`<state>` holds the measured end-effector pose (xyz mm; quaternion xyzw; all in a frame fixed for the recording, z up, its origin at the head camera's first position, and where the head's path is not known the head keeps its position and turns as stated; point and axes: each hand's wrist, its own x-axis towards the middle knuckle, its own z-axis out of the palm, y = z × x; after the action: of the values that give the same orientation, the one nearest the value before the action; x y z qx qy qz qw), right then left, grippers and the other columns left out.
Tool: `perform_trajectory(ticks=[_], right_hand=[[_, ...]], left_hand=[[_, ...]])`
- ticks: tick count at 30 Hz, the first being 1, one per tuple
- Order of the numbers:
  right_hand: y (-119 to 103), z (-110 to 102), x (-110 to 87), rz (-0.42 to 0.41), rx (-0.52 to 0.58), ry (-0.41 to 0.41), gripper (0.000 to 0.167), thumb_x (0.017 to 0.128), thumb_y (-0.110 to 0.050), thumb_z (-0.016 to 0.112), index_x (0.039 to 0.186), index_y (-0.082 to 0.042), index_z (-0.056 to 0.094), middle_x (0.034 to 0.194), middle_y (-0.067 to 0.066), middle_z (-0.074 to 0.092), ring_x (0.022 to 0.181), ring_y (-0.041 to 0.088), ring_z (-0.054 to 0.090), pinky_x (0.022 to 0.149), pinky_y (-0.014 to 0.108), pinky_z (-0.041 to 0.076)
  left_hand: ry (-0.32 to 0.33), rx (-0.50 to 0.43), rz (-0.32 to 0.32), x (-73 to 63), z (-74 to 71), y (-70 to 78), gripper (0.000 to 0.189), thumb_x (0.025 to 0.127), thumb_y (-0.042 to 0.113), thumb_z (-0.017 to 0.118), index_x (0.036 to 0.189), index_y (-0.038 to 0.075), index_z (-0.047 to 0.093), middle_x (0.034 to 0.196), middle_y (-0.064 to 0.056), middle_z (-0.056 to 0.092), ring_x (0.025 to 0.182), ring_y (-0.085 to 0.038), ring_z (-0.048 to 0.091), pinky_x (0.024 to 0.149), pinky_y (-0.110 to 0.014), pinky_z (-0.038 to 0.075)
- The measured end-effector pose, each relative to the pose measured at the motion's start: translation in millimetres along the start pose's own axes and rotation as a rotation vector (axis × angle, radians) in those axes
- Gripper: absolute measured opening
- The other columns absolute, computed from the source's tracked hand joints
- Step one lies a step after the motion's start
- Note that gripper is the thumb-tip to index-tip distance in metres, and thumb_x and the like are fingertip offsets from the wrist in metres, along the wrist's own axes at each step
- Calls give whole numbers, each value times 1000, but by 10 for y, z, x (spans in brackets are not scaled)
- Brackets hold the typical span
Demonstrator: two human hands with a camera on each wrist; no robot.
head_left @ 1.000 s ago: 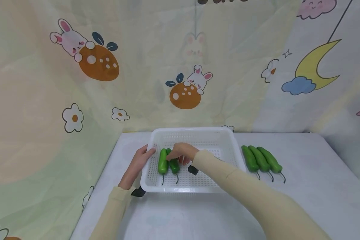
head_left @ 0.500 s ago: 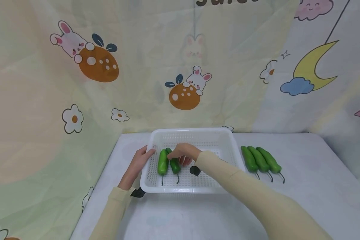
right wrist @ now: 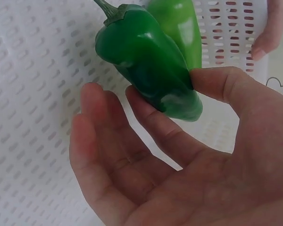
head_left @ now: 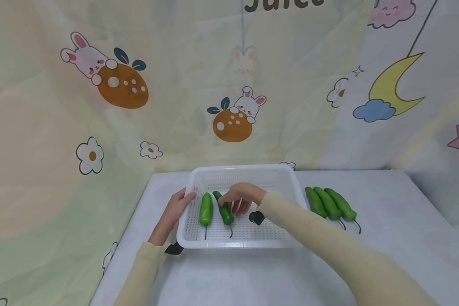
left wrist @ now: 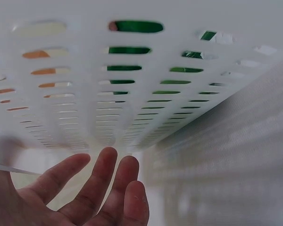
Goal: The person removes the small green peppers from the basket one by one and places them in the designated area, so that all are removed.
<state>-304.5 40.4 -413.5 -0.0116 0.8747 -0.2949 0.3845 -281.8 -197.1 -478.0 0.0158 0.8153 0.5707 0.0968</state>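
Observation:
In the head view a white plastic basket (head_left: 239, 245) with a perforated floor and walls sits on the table. My left hand (head_left: 175, 208) holds its left side, thumb over the rim; the left wrist view has the fingers (left wrist: 102, 174) outside the slotted wall. Inside the basket, my right hand (head_left: 243, 197) pinches a dark green pepper (right wrist: 141, 56) between thumb and forefinger, close to the tip opposite its stem. The other fingers of that hand stay off the pepper. A lighter green pepper (head_left: 205, 209) lies to its left.
Right of the basket, three green peppers (head_left: 330, 205) lie side by side on the white table (head_left: 398, 238). A printed cloth (head_left: 183, 85) with cartoon rabbits hangs behind and to the left.
My right hand has shifted a little to the right with the dark green pepper, widening the gap to the lighter one. My left hand stays at the basket's rim. The head view has shifted slightly.

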Motion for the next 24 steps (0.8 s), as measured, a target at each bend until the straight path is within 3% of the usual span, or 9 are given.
perform_trajectory(ticks=[13, 20, 24], right_hand=[[53, -208, -216, 0, -38, -59, 39, 92, -39, 62, 102, -2, 69, 111, 19, 72, 103, 33, 73, 86, 42, 63], [154, -319, -354, -12, -52, -54, 38, 91, -39, 63, 101, -4, 71, 108, 17, 73, 102, 34, 73, 84, 42, 64], [206, -415, -424, -22, -48, -68, 37, 91, -39, 62, 101, -5, 71, 107, 17, 73, 98, 32, 74, 84, 43, 64]], left_hand=[[-11, -5, -15, -34, -1, 33, 49, 106, 39, 46, 151, 18, 44, 134, -24, 62, 105, -39, 72, 74, -41, 66], [-37, 3, -28, -178, 15, 264, 48, 108, 29, 42, 153, 11, 40, 137, -28, 59, 111, -45, 68, 78, -43, 65], [-18, 4, -13, -111, 6, 145, 48, 107, 35, 45, 151, 17, 43, 135, -24, 62, 105, -38, 72, 75, -41, 65]])
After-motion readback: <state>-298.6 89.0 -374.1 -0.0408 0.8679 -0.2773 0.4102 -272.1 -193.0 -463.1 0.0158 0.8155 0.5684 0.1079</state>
